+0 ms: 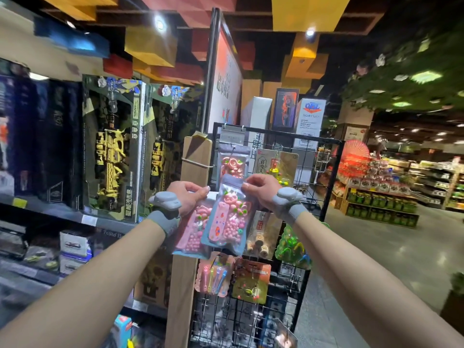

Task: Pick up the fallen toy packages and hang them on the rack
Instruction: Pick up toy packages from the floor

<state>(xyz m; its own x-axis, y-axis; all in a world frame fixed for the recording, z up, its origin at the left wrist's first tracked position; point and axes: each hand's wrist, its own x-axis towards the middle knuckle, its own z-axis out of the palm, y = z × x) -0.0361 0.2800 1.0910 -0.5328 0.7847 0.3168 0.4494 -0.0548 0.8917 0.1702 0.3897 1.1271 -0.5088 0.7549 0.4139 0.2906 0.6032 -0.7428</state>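
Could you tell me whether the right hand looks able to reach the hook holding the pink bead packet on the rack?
Probably yes: the right hand, pinching a bead packet, sits just below the hung packet, with nothing between.

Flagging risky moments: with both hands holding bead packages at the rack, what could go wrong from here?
1. The right hand pinches only the top edge of the front bead package; it may slip while hooking.
2. The left hand holds a second bead package overlapping behind it; they could snag.
3. A hanging bead package on the rack sits just above and might be knocked.
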